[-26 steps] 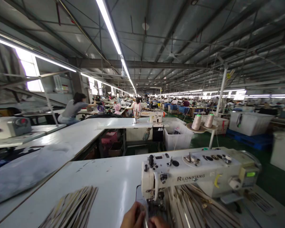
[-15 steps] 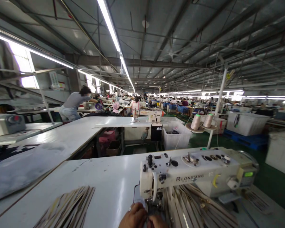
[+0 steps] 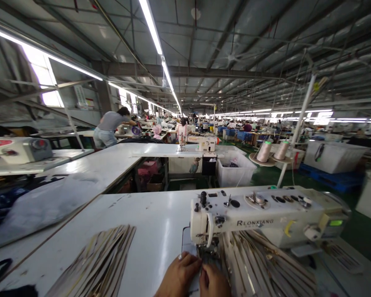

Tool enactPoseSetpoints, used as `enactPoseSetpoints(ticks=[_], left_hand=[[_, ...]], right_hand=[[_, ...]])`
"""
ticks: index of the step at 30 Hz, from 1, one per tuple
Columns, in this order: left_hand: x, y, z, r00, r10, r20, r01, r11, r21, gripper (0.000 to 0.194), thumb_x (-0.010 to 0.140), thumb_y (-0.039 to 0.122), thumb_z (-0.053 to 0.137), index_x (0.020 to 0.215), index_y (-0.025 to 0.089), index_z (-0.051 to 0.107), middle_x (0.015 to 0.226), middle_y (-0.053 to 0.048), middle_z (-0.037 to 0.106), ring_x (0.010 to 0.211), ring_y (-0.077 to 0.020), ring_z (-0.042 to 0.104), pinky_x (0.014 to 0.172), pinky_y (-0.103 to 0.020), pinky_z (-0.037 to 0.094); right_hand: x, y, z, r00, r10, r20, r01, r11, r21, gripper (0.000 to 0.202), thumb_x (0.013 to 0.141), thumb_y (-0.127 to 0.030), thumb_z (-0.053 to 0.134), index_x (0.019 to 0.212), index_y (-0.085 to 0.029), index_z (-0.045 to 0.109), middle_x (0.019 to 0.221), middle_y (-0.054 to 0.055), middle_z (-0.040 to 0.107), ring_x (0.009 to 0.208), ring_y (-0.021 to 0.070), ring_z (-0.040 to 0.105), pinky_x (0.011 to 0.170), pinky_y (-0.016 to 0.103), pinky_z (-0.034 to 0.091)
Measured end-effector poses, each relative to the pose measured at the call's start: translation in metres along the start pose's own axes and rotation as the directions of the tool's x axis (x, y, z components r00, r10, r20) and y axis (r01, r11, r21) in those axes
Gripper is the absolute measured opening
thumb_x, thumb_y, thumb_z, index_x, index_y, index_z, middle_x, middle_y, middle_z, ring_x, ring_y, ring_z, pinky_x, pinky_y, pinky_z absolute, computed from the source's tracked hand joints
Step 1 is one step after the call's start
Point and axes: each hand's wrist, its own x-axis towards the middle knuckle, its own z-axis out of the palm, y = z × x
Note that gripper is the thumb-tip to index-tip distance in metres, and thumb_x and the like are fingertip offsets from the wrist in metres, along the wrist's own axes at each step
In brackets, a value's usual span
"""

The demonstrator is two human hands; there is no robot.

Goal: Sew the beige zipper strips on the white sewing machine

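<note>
white metal sewing machine lettered rlonxiang (image 3: 262,214): on the glossy white tabletop (image 3: 154,214), right of centre, higher and farther right in view than half a second ago.
hands: left hand (image 3: 181,274) and right hand (image 3: 214,280) both show more fully than before, meeting just in front of the needle area (image 3: 208,249).
grip: fingers of both are bent and gathered together; how tightly they close, and on what, i cannot tell.
dark cloth (image 3: 21,291): newly in view at lower left, cut off.
person in grey top (image 3: 109,123): bends forward, more of the legs showing than in the earliest frame.
needle area: dark, partly behind the fingers.
strips: fanned beige-grey stack (image 3: 102,260) left of the hands, bottom cut off; second beige-grey bundle (image 3: 250,264) partly blocked by the machine arm.
behind: two pale thread cones (image 3: 264,151).
far left: cloudy white plastic bag (image 3: 58,202).
</note>
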Motion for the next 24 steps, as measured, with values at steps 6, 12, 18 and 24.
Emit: enactPoseSetpoints(ticks=[6, 12, 18, 24], left_hand=[[-0.002, 0.003, 0.001, 0.999, -0.044, 0.022, 0.044, 0.999, 0.011, 0.024, 0.094, 0.019, 0.052, 0.114, 0.024, 0.066, 0.103, -0.008, 0.063, 0.096, -0.0233, 0.056, 0.085, -0.035, 0.050], [-0.003, 0.003, 0.003, 0.999, -0.049, 0.016, 0.050, 0.998, -0.025, 0.023, 0.097, 0.020, 0.048, 0.112, 0.021, 0.066, 0.102, -0.009, 0.062, 0.096, -0.0226, 0.055, 0.086, -0.036, 0.050], [-0.003, 0.001, 0.005, 0.998, -0.058, 0.025, 0.060, 0.997, -0.057, 0.022, 0.097, 0.020, 0.047, 0.109, 0.019, 0.066, 0.104, -0.008, 0.061, 0.099, -0.0226, 0.056, 0.088, -0.035, 0.051], [-0.001, -0.002, 0.007, 0.996, -0.080, 0.028, 0.081, 0.995, -0.059, 0.025, 0.098, 0.020, 0.044, 0.109, 0.016, 0.066, 0.103, -0.009, 0.060, 0.097, -0.0218, 0.056, 0.086, -0.034, 0.051]], right_hand=[[0.000, -0.001, -0.013, 0.995, 0.016, 0.096, -0.017, 1.000, 0.008, 0.032, 0.090, -0.018, 0.038, 0.096, -0.019, 0.070, 0.088, 0.008, 0.074, 0.076, 0.0189, 0.071, 0.068, 0.026, 0.055], [0.005, -0.014, -0.027, 0.991, 0.076, 0.111, -0.077, 0.997, 0.001, 0.032, 0.090, -0.018, 0.038, 0.091, -0.020, 0.070, 0.085, 0.008, 0.073, 0.075, 0.0194, 0.070, 0.070, 0.028, 0.055], [0.005, -0.016, -0.029, 0.992, 0.047, 0.117, -0.048, 0.999, 0.009, 0.033, 0.089, -0.015, 0.040, 0.098, -0.020, 0.070, 0.090, 0.007, 0.072, 0.079, 0.0187, 0.070, 0.071, 0.027, 0.054], [0.005, -0.014, -0.027, 0.982, 0.028, 0.185, -0.001, 0.990, -0.141, 0.039, 0.089, -0.014, 0.036, 0.105, -0.020, 0.070, 0.093, 0.008, 0.072, 0.079, 0.0200, 0.070, 0.068, 0.028, 0.054]])
